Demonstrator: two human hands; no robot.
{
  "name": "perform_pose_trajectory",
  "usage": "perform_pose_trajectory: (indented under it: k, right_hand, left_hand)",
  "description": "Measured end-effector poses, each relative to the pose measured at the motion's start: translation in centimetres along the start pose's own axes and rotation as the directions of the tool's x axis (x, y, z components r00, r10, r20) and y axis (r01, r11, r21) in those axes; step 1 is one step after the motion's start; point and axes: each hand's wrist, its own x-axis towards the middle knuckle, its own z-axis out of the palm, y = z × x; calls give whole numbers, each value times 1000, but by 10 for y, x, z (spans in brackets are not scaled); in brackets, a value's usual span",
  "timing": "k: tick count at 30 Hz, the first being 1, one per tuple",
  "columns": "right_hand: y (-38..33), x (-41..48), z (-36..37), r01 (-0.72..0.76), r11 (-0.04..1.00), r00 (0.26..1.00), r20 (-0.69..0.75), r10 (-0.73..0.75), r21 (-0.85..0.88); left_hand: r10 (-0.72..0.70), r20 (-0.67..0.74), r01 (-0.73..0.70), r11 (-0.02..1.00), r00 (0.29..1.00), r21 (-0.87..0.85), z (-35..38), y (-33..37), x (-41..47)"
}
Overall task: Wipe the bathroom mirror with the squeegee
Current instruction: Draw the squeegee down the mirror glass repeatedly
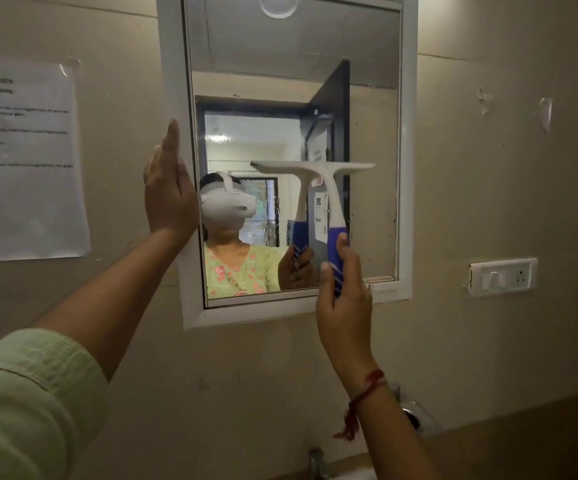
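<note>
The bathroom mirror [367, 116] hangs on the wall in a white frame [408, 168]. My right hand [344, 299] grips the blue handle of a white squeegee [329, 188]. Its blade lies level against the glass at mid-height, toward the right half of the mirror. My left hand [168, 192] rests flat with fingers straight up against the frame's left edge, holding nothing. The glass reflects a person wearing a white headset, along with the squeegee.
A printed paper sheet [24, 161] is taped to the wall left of the mirror. A white switch and socket plate [502, 277] sits to the right. A tap [315, 462] and a chrome fitting [412, 414] stand below, at the bottom edge.
</note>
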Motion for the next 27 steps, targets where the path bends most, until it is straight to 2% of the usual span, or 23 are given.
perform_pose_trajectory:
  k: [3,10,17,24,27]
  right_hand:
    - [-2,5,1,-13,1000,1000,-3,13,-7]
    - [14,-64,-11,-60,997,994,85,63,-42]
    - [8,-28,-12,-45,999,998,43,45,-16]
    - [28,-110,-22,-73,995,990,117,81,-73]
    - [23,-103,-22,-85,993,988,120,95,-83]
  left_hand:
    - [-4,1,4,1000,1000,2,0,0,0]
    - [7,-11,-7,1000,1000,-1,3,-4,0]
    - [19,-16,-19,1000,1000,0,3,-4,0]
    - [45,-34,-46,999,998,-24,1,-2,0]
    - [32,-32,-33,999,999,-22,0,-1,1]
